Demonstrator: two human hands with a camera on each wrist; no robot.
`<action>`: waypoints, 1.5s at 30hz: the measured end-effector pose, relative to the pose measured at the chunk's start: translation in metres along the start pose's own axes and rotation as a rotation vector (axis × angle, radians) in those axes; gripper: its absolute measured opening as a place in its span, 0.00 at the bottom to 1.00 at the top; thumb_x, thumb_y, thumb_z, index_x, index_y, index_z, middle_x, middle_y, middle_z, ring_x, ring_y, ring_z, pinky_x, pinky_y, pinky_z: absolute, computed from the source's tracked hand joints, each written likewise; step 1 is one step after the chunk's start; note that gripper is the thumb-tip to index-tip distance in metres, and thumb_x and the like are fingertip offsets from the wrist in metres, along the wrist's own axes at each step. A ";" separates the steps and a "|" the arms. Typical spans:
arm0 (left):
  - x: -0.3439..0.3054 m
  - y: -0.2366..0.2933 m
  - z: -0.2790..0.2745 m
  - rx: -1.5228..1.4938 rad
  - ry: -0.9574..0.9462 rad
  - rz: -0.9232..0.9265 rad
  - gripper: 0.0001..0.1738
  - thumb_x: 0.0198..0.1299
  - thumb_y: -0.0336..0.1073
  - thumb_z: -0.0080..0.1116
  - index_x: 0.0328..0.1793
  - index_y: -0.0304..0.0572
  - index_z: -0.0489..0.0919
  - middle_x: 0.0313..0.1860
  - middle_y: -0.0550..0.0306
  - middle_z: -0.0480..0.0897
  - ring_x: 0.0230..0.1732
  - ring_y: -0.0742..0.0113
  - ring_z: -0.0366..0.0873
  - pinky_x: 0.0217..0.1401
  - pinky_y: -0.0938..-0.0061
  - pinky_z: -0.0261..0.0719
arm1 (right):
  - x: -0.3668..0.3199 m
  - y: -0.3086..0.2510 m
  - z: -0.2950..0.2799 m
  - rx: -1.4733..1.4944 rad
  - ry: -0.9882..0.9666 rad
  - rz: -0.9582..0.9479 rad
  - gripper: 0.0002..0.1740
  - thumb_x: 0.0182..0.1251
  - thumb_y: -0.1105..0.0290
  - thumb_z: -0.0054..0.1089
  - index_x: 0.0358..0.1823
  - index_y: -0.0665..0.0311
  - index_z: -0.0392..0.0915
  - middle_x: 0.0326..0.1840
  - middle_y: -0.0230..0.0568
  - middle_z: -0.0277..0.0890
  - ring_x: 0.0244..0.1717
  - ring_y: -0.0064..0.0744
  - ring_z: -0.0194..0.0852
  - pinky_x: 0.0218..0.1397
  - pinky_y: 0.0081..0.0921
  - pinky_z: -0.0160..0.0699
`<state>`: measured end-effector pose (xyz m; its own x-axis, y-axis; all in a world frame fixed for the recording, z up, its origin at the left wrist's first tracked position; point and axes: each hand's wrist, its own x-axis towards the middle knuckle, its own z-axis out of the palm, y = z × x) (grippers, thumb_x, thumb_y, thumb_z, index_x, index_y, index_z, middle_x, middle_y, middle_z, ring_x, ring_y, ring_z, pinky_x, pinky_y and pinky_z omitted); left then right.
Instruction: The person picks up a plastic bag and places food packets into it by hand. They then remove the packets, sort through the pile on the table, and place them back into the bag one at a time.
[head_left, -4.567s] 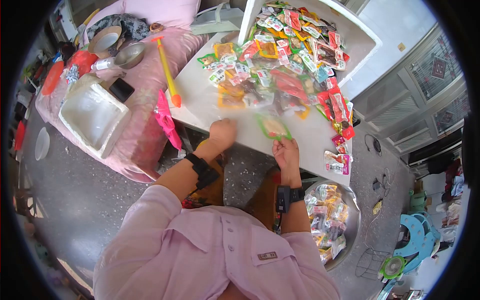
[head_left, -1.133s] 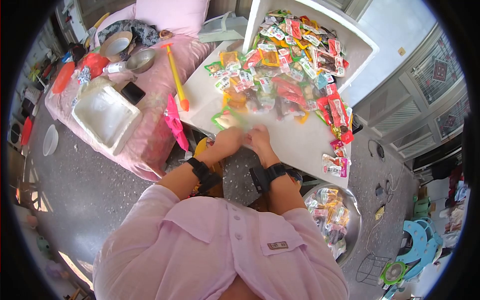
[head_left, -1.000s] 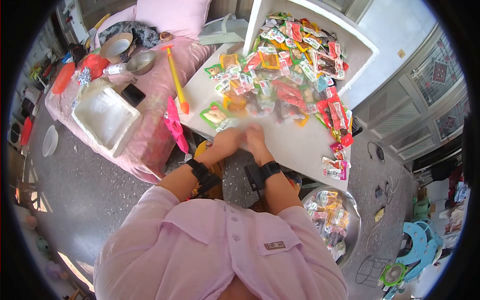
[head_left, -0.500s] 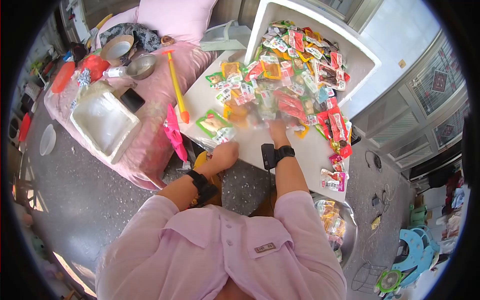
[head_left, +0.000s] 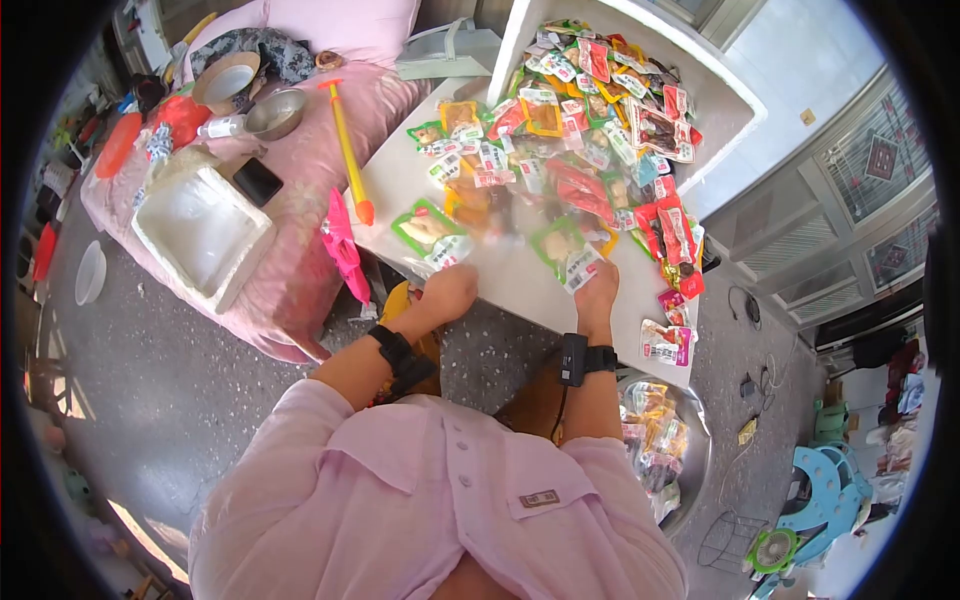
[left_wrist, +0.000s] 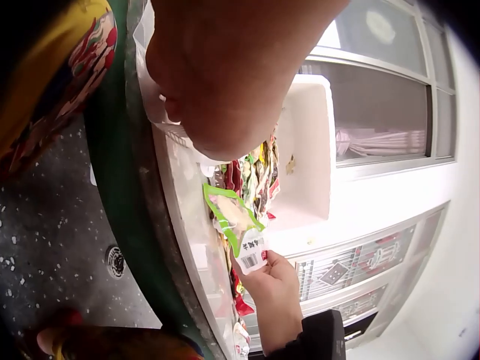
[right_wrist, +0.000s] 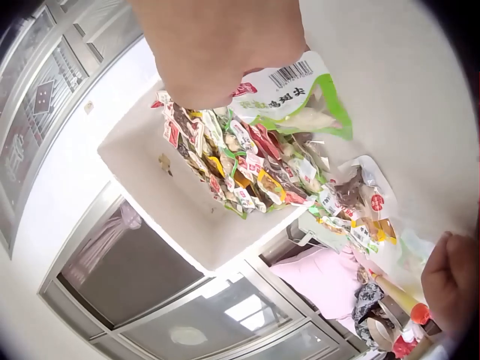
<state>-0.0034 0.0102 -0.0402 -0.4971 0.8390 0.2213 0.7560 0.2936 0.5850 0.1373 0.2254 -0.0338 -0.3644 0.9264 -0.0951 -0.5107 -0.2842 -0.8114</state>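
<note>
My right hand (head_left: 597,290) pinches a green-edged snack packet (head_left: 562,250) by its white label end, over the front of the white table (head_left: 510,285). The right wrist view shows its barcode and pale meat behind a clear window. At the table's front left, my left hand (head_left: 448,292) has its fingers curled at the white label end of a second green-edged packet (head_left: 424,226), also with pale contents. The left fingertips are mostly hidden in the left wrist view. Loose packets (head_left: 580,188) in red, yellow and green cover the table beyond both hands.
A white foam box (head_left: 735,110) lies tipped on its side, packets spilling from it. A metal basin (head_left: 700,440) of packets stands on the floor at right. On the pink bed at left are a yellow toy pump (head_left: 348,155) and another foam box (head_left: 200,240).
The hands were close together a second ago. My right hand reached into the pile, then came back right and nearer with a green-edged packet. My left hand stays by its packet.
</note>
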 end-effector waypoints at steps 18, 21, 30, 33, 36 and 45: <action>-0.008 0.023 0.000 -0.233 0.219 0.019 0.16 0.52 0.38 0.47 0.47 0.42 0.69 0.33 0.50 0.74 0.35 0.57 0.73 0.36 0.67 0.71 | -0.073 -0.022 -0.004 0.129 -0.257 0.316 0.13 0.55 0.79 0.39 0.43 0.68 0.63 0.47 0.48 0.66 0.48 0.41 0.67 0.52 0.42 0.67; -0.012 0.030 -0.005 -0.840 -0.068 -0.294 0.22 0.55 0.45 0.48 0.55 0.47 0.62 0.39 0.56 0.73 0.37 0.67 0.73 0.37 0.71 0.72 | -0.071 -0.022 -0.013 0.053 -0.516 0.230 0.09 0.51 0.82 0.40 0.34 0.66 0.66 0.40 0.44 0.69 0.45 0.38 0.68 0.48 0.34 0.69; -0.038 0.052 -0.009 -1.744 -0.435 -0.672 0.22 0.58 0.39 0.44 0.58 0.47 0.59 0.51 0.54 0.69 0.47 0.62 0.73 0.45 0.65 0.74 | -0.152 -0.049 0.021 -1.212 -1.113 -0.508 0.05 0.48 0.82 0.44 0.26 0.64 0.64 0.40 0.43 0.71 0.52 0.39 0.64 0.54 0.28 0.58; -0.039 0.057 -0.007 -1.775 -0.323 -0.676 0.19 0.58 0.33 0.42 0.57 0.42 0.61 0.53 0.51 0.69 0.49 0.59 0.72 0.49 0.62 0.73 | -0.165 -0.037 0.005 -1.156 -0.731 -0.581 0.13 0.48 0.80 0.45 0.37 0.63 0.67 0.48 0.45 0.65 0.54 0.41 0.60 0.53 0.32 0.59; -0.036 0.067 -0.012 -1.814 -0.203 -0.642 0.20 0.58 0.31 0.42 0.57 0.40 0.60 0.52 0.50 0.69 0.50 0.59 0.71 0.51 0.63 0.72 | -0.163 -0.034 -0.006 -0.572 -0.208 -0.055 0.16 0.53 0.78 0.44 0.45 0.64 0.66 0.52 0.44 0.62 0.54 0.40 0.61 0.53 0.33 0.61; -0.034 0.082 0.005 -1.267 -0.239 -0.436 0.17 0.55 0.36 0.49 0.51 0.40 0.66 0.45 0.55 0.72 0.45 0.67 0.72 0.42 0.70 0.73 | -0.156 -0.013 -0.014 0.098 -0.247 0.364 0.16 0.57 0.80 0.43 0.48 0.67 0.65 0.45 0.41 0.68 0.45 0.34 0.69 0.49 0.31 0.69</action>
<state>0.0775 0.0076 -0.0038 -0.4101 0.8831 -0.2278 -0.4128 0.0430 0.9098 0.2116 0.0884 -0.0163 -0.7031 0.6780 -0.2142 -0.3817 -0.6141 -0.6908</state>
